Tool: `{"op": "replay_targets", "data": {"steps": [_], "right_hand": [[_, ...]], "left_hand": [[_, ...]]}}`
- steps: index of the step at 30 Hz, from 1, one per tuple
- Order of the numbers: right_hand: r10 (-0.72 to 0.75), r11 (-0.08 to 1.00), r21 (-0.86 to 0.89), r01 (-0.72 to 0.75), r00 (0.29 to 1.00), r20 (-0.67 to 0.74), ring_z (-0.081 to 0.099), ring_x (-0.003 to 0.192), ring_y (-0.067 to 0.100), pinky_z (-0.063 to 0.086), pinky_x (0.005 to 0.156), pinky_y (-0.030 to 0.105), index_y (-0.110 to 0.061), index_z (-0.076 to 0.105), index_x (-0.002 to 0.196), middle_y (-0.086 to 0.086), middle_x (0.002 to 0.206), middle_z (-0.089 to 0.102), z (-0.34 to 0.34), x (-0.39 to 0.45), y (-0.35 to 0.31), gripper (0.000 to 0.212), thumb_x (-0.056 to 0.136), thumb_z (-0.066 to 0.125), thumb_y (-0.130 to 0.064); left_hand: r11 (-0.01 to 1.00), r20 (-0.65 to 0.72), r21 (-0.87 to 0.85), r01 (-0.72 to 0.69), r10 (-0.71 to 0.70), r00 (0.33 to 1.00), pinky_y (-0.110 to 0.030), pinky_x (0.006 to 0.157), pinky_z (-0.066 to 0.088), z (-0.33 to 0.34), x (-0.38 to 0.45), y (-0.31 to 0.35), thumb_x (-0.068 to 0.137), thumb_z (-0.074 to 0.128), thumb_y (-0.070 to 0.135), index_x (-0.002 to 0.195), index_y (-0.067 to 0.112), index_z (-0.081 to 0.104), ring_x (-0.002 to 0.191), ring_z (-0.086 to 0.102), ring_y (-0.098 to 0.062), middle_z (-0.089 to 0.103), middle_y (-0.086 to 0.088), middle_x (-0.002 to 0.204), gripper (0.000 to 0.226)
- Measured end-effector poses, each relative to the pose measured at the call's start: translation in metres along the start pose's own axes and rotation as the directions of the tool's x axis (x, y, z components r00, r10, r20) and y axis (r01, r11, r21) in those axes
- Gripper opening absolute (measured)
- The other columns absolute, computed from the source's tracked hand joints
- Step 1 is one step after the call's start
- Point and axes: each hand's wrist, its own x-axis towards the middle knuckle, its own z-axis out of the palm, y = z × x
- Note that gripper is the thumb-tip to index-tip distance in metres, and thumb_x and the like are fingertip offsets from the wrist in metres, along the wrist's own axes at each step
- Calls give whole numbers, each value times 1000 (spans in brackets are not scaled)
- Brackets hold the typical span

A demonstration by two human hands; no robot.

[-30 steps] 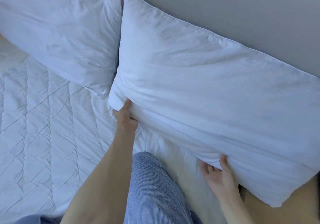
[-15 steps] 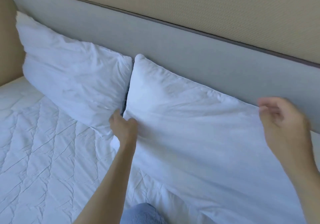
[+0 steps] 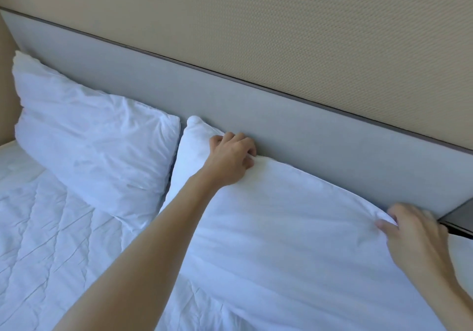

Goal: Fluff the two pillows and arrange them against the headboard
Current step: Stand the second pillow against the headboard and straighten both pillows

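Two white pillows lean against the grey headboard [image 3: 294, 123]. The left pillow [image 3: 92, 141] stands untouched at the far left. The right pillow [image 3: 289, 228] lies closer to me and fills the lower right. My left hand [image 3: 230, 159] grips its top edge near the upper left corner, fingers curled over the fabric against the headboard. My right hand [image 3: 414, 238] pinches the same top edge near the upper right corner, bunching the cloth.
A white quilted mattress cover [image 3: 46, 249] spreads over the lower left. Above the headboard runs a beige textured wall [image 3: 281, 23]. A dark ledge [image 3: 458, 218] sits at the headboard's right end, just beyond my right hand.
My left hand has gone from the pillow's lower left corner up to its top edge. My right hand has come down from the air and taken hold of the top edge at the right.
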Motion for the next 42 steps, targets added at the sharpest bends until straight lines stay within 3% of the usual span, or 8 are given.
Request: {"op": "replay_targets", "data": {"steps": [13, 19, 26, 31, 34, 37, 39, 42], "right_hand": [[-109, 979, 125, 159, 935, -338, 51, 73, 36, 43, 67, 47, -10, 53, 69, 11, 73, 55, -17, 14, 6, 24, 79, 74, -8], [111, 982, 177, -67, 960, -255, 57, 80, 33, 46, 75, 46, -10, 65, 81, 5, 81, 62, -49, -12, 97, 7, 86, 68, -8], [-41, 997, -66, 49, 993, 106, 47, 106, 20, 23, 77, 33, -20, 61, 102, -7, 100, 62, -60, -20, 125, 11, 94, 61, -25], [217, 976, 28, -215, 964, -156, 49, 81, 28, 40, 66, 37, -9, 57, 81, 4, 82, 57, -51, -33, 130, 16, 94, 49, -12], [519, 837, 350, -421, 815, -259, 48, 79, 26, 37, 61, 33, -10, 52, 71, 2, 76, 54, -52, -51, 155, 22, 93, 51, -12], [717, 366, 739, -566, 678, 164, 56, 90, 22, 43, 77, 31, -8, 60, 93, 5, 94, 63, -50, -50, 176, 20, 96, 63, -27], [624, 59, 822, -567, 664, 413, 61, 88, 21, 47, 78, 32, -1, 63, 98, 10, 99, 68, -44, -46, 188, 26, 94, 66, -27], [588, -4, 895, -445, 723, 362, 50, 72, 24, 40, 65, 29, 13, 50, 80, 12, 78, 52, -36, -48, 193, 33, 91, 68, -12]], "left_hand": [[968, -153, 32, 248, -240, 959, -44, 89, 31, 1, 14, 34, 84, 54, 6, 92, 20, 57, 102, 54, -32, 61, -5, 100, 16], [986, -136, -37, -162, 155, 978, -42, 86, 41, 38, 7, 106, 87, 66, 22, 104, 14, 65, 97, 61, -32, 69, -2, 101, 18], [922, -16, -122, -367, 368, 930, -42, 76, 49, 73, 5, 170, 82, 75, 12, 101, 12, 67, 96, 60, -33, 69, -4, 99, 20], [894, 3, -171, -414, 421, 907, -33, 58, 34, 76, 8, 181, 55, 59, -23, 73, 20, 39, 70, 45, -28, 50, 1, 73, 51], [866, 6, -189, -464, 473, 881, -38, 54, 37, 76, 7, 175, 44, 49, -25, 72, 22, 33, 65, 40, -27, 45, 3, 69, 57], [867, -7, -179, -465, 472, 882, -40, 54, 40, 78, 6, 171, 44, 54, -27, 71, 22, 35, 63, 41, -26, 47, 2, 68, 59], [882, -15, -186, -434, 439, 898, -39, 54, 40, 77, 6, 171, 47, 56, -27, 71, 22, 38, 63, 42, -26, 50, 1, 68, 58], [902, -39, -199, -383, 383, 923, -41, 54, 43, 74, 3, 173, 56, 61, -26, 70, 16, 45, 63, 45, -28, 52, -1, 68, 48]]}}
